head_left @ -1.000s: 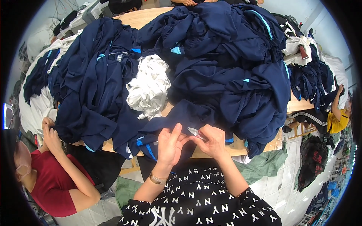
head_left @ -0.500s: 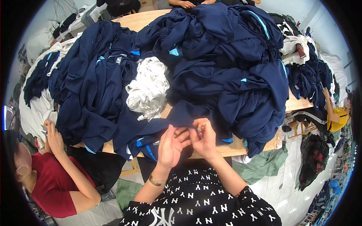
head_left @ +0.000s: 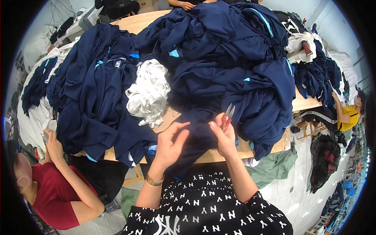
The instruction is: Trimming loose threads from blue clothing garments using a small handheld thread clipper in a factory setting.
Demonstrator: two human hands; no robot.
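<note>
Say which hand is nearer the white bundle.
Left. The left hand is just nearside and right of the white bundle; the right hand, holding snips, is farther right.

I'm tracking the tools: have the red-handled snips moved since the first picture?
Yes: judged against the white bundle, the snips in the right hand have moved right and forward.
</note>
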